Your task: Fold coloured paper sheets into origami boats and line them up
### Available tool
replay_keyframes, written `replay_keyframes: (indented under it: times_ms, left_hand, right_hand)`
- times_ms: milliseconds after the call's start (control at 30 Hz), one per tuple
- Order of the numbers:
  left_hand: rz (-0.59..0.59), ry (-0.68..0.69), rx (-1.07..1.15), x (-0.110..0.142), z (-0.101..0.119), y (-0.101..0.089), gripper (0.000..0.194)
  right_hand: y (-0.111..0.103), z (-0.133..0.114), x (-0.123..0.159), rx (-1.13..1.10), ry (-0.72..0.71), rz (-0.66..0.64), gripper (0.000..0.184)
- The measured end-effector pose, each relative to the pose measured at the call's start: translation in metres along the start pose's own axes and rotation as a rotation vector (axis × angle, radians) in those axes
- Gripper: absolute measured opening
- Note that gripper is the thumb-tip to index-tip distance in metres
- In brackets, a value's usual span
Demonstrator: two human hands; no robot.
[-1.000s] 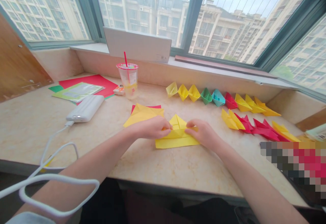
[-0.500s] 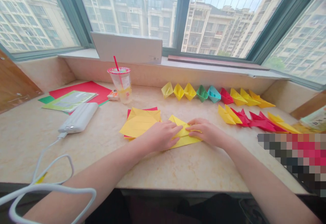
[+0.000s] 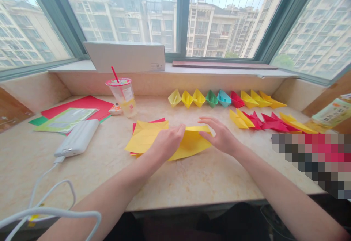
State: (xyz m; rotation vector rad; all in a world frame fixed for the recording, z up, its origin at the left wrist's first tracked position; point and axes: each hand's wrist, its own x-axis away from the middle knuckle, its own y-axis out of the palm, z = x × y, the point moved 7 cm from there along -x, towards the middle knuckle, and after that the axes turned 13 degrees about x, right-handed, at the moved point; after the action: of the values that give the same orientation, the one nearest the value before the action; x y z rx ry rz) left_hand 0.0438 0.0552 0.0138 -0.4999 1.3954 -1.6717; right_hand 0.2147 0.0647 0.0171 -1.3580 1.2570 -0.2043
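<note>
A sheet of yellow paper (image 3: 194, 145) with a raised, folded upper edge lies on the table in front of me. My left hand (image 3: 170, 139) is closed on its left part, thumb and fingers pinched at the top edge. At the paper's right end, my right hand (image 3: 221, 136) is open, thumb and fingers apart around the corner; whether it touches is hard to tell. Partly under my left wrist lies a stack of yellow and red paper (image 3: 145, 135), its top sheet creased.
Folded paper boats (image 3: 211, 98) line the back, with more folded pieces (image 3: 263, 121) at right. A drink cup (image 3: 123, 96) with a straw stands back left. A white power bank (image 3: 76, 138) with a cable (image 3: 68, 184), red sheets (image 3: 102, 106) and a bottle (image 3: 333, 113) flank the table.
The yellow paper's flat fold has lifted along its upper edge. My left hand now pinches it, and my right hand has spread its fingers. The view has shifted slightly right.
</note>
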Motion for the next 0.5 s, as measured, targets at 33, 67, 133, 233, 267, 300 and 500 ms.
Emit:
replay_keyframes:
  times_ms: [33, 67, 133, 233, 267, 300, 500]
  left_hand:
    - [0.031, -0.037, 0.0, -0.001, -0.005, -0.004, 0.033]
    - [0.068, -0.072, -0.002, -0.001, -0.01, -0.008, 0.036]
    - [0.177, -0.119, 0.002, -0.001, -0.019, -0.016, 0.041]
    - [0.355, -0.118, 0.06, 0.001, -0.025, -0.027, 0.045]
    - [0.395, -0.101, 0.091, 0.002, -0.025, -0.028, 0.046]
    - [0.421, -0.083, 0.127, 0.003, -0.023, -0.028, 0.046]
    - [0.46, -0.033, 0.408, 0.005, -0.005, -0.02, 0.049]
  right_hand:
    - [-0.003, 0.003, 0.0, -0.046, 0.069, 0.047, 0.048]
    - [-0.004, 0.006, 0.0, -0.101, 0.145, 0.071, 0.062]
    - [0.002, 0.011, 0.001, -0.253, 0.309, 0.06, 0.08]
    - [0.019, 0.005, 0.001, -0.525, 0.406, -0.032, 0.071]
    - [0.023, -0.001, -0.001, -0.585, 0.392, -0.041, 0.06]
    - [0.025, -0.005, -0.002, -0.617, 0.375, -0.026, 0.049]
    - [0.014, -0.015, 0.004, -0.564, 0.4, 0.238, 0.033]
